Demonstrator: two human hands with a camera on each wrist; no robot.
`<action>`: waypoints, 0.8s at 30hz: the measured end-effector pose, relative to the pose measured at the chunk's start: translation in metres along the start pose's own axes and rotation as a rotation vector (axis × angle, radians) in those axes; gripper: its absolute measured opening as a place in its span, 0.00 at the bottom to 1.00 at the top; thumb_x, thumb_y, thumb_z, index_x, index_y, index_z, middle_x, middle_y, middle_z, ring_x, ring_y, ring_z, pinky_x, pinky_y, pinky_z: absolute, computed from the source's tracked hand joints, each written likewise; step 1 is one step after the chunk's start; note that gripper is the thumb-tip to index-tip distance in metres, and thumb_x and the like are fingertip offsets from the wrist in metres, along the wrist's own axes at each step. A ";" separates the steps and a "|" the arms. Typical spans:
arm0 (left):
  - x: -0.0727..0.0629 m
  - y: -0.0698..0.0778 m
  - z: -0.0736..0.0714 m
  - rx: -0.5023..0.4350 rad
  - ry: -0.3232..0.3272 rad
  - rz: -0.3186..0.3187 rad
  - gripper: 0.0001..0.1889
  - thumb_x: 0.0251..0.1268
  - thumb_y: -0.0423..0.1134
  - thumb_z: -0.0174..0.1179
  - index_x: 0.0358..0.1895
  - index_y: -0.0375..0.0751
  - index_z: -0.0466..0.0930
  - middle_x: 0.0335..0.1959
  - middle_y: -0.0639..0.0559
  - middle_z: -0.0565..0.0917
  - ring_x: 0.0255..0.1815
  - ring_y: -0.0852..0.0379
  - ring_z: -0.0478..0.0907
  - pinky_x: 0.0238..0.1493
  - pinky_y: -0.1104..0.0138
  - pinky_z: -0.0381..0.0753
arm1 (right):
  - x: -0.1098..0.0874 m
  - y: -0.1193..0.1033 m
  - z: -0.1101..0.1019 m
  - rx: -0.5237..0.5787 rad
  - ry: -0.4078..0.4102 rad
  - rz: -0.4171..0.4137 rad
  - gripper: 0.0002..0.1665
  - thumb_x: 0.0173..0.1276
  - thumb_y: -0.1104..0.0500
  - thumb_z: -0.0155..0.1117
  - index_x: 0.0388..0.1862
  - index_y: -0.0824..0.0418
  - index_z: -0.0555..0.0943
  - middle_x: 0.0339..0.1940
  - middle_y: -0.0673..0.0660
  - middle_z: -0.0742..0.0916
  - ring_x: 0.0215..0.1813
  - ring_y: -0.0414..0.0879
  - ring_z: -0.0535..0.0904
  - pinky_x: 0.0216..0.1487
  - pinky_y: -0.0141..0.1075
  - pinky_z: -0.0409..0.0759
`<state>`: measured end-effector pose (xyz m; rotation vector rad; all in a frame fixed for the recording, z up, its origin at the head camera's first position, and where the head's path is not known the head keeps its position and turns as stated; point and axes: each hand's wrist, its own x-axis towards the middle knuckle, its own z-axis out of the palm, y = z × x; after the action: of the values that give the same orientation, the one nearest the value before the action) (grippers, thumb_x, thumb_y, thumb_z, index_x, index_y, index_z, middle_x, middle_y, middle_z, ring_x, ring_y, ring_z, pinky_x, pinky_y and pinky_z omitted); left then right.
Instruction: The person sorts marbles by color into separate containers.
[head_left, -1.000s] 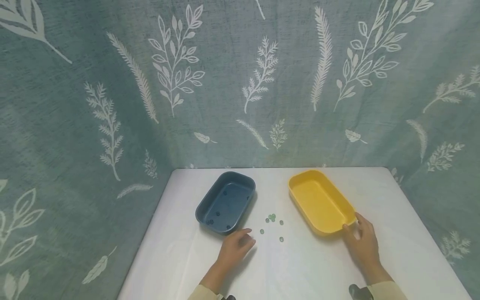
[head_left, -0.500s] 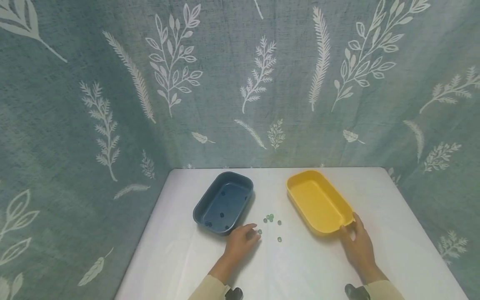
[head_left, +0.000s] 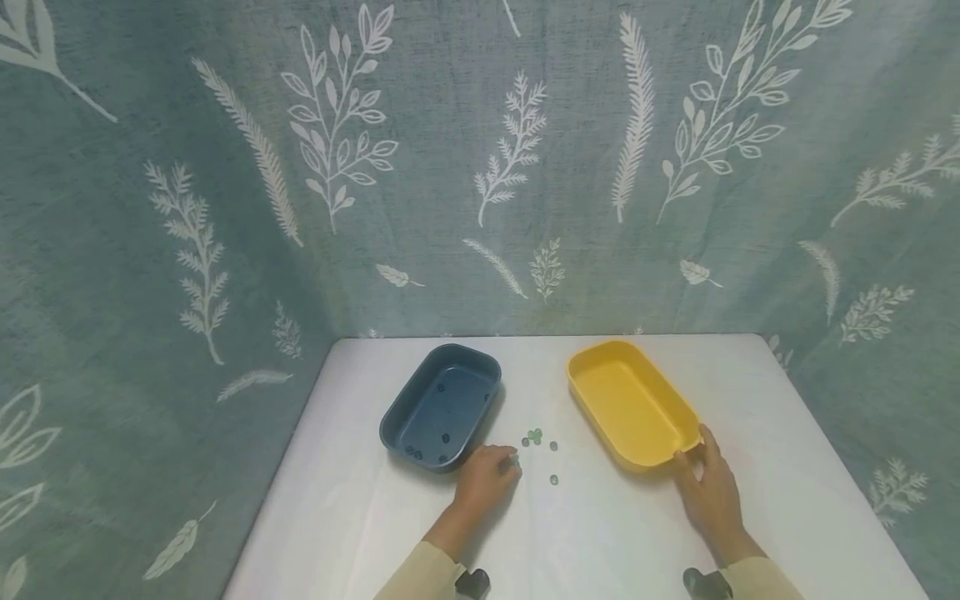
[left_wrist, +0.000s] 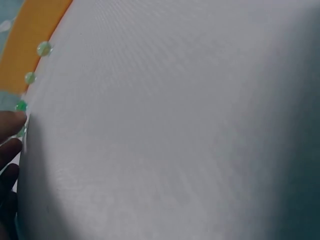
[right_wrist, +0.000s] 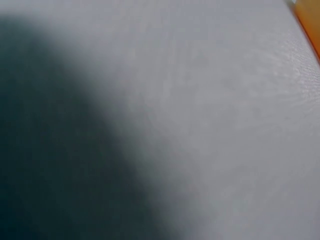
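In the head view my left hand [head_left: 482,483] is beside the near right corner of a dark blue tray [head_left: 390,423]. Its thumb and forefinger pinch a small green glass marble [head_left: 515,460] at the table surface. At the left edge of the left wrist view, fingertips [left_wrist: 11,125] show close to green marbles. My right hand [head_left: 708,492] grips the near right corner of a yellow tray [head_left: 630,400], thumb on the near side. The right wrist view shows only the table and a sliver of the yellow tray [right_wrist: 310,22].
Several loose marbles [head_left: 535,436] lie between the trays, one [head_left: 554,480] nearer the front. Several dark-looking marbles [head_left: 446,438] are in the blue tray. The table [head_left: 585,542] has a white cover, with a leaf-patterned curtain [head_left: 450,167] behind and at both sides.
My left hand has moved right from beside the blue tray to the nearest marble, and its fingers have closed on it. The right hand stays on the yellow tray. The head view has shifted slightly.
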<state>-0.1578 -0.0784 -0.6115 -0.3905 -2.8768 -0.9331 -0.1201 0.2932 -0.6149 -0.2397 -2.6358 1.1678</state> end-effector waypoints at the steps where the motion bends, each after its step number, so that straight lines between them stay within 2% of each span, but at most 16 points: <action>1: 0.001 0.001 0.001 0.007 -0.004 0.002 0.14 0.63 0.46 0.64 0.49 0.48 0.84 0.44 0.58 0.85 0.50 0.55 0.79 0.59 0.59 0.75 | 0.000 0.000 -0.001 0.009 0.003 -0.001 0.43 0.76 0.43 0.48 0.80 0.56 0.44 0.67 0.75 0.70 0.64 0.77 0.62 0.59 0.73 0.56; 8: 0.006 0.005 0.006 0.033 0.005 0.014 0.09 0.64 0.45 0.63 0.44 0.48 0.86 0.37 0.61 0.83 0.43 0.59 0.78 0.50 0.62 0.79 | 0.002 0.006 0.001 -0.007 0.003 0.003 0.43 0.77 0.43 0.48 0.80 0.55 0.44 0.66 0.72 0.71 0.64 0.73 0.64 0.60 0.72 0.57; 15: 0.010 -0.002 0.008 0.019 0.006 0.036 0.08 0.63 0.46 0.63 0.42 0.51 0.85 0.38 0.62 0.84 0.44 0.59 0.78 0.52 0.61 0.77 | 0.004 0.011 0.007 -0.031 0.036 -0.012 0.43 0.76 0.42 0.49 0.80 0.55 0.45 0.64 0.72 0.74 0.62 0.73 0.66 0.58 0.71 0.59; 18: 0.012 -0.004 0.010 0.000 0.007 0.069 0.07 0.62 0.45 0.64 0.41 0.51 0.85 0.39 0.61 0.85 0.45 0.58 0.80 0.53 0.61 0.77 | 0.005 0.012 0.007 -0.040 0.025 -0.001 0.43 0.76 0.41 0.48 0.80 0.53 0.44 0.65 0.71 0.73 0.64 0.73 0.65 0.60 0.71 0.58; 24: 0.017 0.005 0.012 0.005 0.000 0.136 0.07 0.60 0.44 0.66 0.41 0.51 0.86 0.40 0.60 0.86 0.45 0.59 0.80 0.52 0.61 0.77 | 0.004 0.012 0.007 -0.039 0.022 -0.001 0.42 0.77 0.43 0.48 0.80 0.54 0.44 0.66 0.72 0.72 0.65 0.74 0.64 0.60 0.72 0.56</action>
<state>-0.1729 -0.0639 -0.6155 -0.5771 -2.8101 -0.9025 -0.1257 0.2976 -0.6279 -0.2562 -2.6410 1.1084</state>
